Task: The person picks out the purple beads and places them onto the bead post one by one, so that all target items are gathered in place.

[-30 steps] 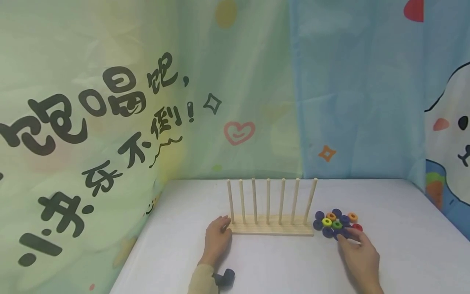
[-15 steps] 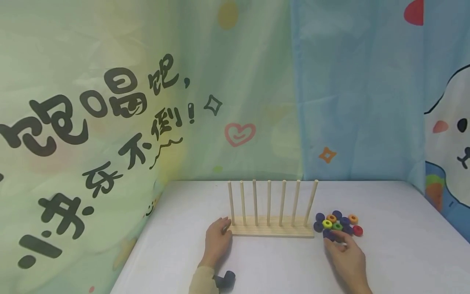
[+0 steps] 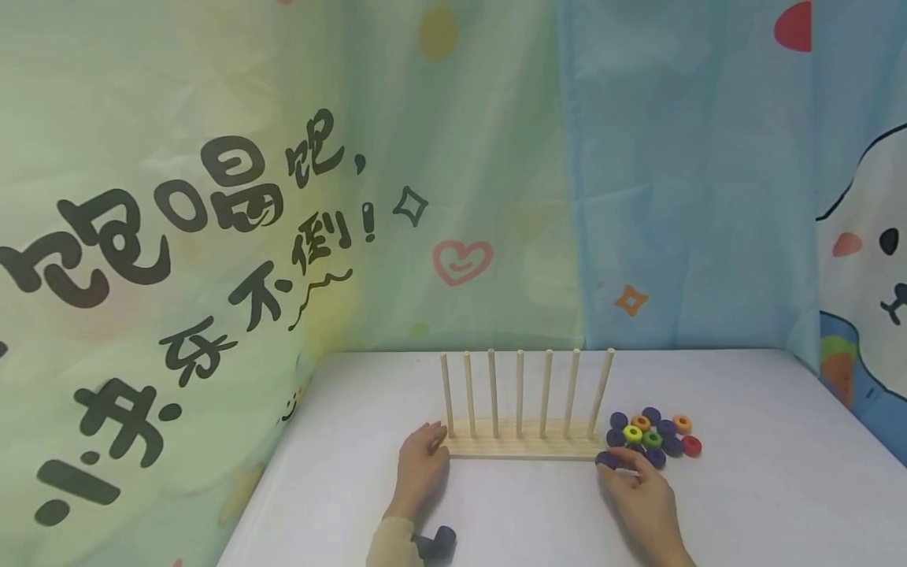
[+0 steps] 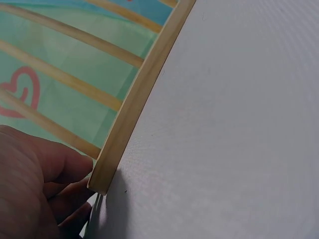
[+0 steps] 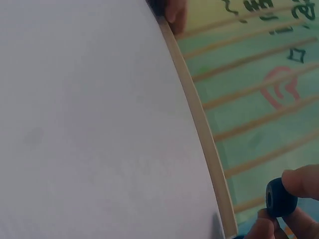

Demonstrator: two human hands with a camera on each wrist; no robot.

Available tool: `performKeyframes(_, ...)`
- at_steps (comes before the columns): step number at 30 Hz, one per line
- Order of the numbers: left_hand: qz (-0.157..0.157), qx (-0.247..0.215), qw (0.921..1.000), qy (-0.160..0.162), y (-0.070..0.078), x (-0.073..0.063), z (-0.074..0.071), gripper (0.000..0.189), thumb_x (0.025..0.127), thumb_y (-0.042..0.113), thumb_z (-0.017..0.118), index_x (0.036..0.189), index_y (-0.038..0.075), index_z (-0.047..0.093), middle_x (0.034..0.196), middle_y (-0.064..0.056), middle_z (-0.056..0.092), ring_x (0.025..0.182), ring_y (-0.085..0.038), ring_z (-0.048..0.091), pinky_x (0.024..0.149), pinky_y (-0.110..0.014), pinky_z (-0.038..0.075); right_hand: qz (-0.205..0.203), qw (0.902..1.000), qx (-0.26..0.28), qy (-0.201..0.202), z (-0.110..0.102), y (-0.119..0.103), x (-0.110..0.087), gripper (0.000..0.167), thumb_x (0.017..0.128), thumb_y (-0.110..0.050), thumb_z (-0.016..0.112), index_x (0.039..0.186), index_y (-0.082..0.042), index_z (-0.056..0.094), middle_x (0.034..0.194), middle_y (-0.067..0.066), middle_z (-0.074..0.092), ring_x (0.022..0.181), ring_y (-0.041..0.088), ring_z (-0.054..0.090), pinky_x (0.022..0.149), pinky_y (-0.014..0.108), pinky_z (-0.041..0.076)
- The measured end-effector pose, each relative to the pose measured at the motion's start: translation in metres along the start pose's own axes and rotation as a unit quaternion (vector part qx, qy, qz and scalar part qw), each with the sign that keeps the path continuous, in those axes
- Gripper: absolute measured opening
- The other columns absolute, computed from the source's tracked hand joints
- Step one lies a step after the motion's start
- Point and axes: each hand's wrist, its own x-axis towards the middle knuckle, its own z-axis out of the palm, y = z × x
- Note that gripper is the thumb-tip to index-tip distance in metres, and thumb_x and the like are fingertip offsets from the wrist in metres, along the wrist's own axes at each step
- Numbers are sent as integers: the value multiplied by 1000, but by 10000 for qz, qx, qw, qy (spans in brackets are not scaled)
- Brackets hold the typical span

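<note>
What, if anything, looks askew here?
The rightmost peg on the wooden rack leans farther right than the others in the head view, though viewing angle may exaggerate that. Nothing looks spilled or damaged.

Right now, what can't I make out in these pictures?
Head view: the hole of the dark blue, round bead in the bare right hand, too small and dark.
Right wrist view: part of that bead, hidden by that hand.
Left wrist view: tips of the slender, pale wooden pegs, cut off by edges.
</note>
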Motion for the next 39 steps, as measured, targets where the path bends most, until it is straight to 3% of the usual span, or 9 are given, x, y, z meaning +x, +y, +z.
performKeyframes(5, -48, 48, 10000, -14, 0, 1, 0, 36, 82, 4, 59, 117, 4, 68, 130, -11, 63, 131, -34, 48, 112, -58, 32, -299, 9994, 93, -169, 9, -13, -3, 41, 87, -21, 70, 125, -8, 60, 111, 12, 65, 55, 7, 50, 50, 22, 41)
performKeyframes(12, -50, 126, 9999, 11, -1, 1, 1, 37, 81, 3, 60, 118, 5, 68, 130, -10, 63, 131, -35, 49, 111, -59, 32, -790, 9958, 299, -339, 17, -31, -3, 35, 85, -14, 73, 117, -8, 62, 92, 9, 68, 60, 8, 59, 51, 21, 48)
performKeyframes(19, 23, 98, 9999, 49, -4, -1, 1, 39, 81, 4, 60, 120, 3, 67, 130, -11, 63, 131, -36, 48, 112, -59, 31, -1112, 9931, 217, -304, 23, -48, -2, 33, 85, -16, 74, 116, -10, 66, 103, 8, 69, 74, 10, 64, 54, 21, 52)
performKeyframes(32, 66, 101, 9999, 90, -3, 0, 2, 40, 81, 3, 60, 121, 3, 66, 131, -11, 63, 132, -36, 47, 112, -59, 31, -1375, 9886, 259, -564, 22, -72, 1, 29, 85, -26, 76, 108, -12, 66, 100, 3, 68, 75, 12, 62, 55, 23, 51)
performKeyframes(39, 88, 55, 9999, 77, -2, 0, 2, 40, 81, 3, 60, 121, 3, 66, 130, -12, 63, 131, -36, 48, 111, -59, 31, -2008, 9787, 230, -364, 26, -83, 6, 31, 82, -15, 77, 112, -10, 68, 98, 2, 69, 77, 12, 64, 60, 21, 53)
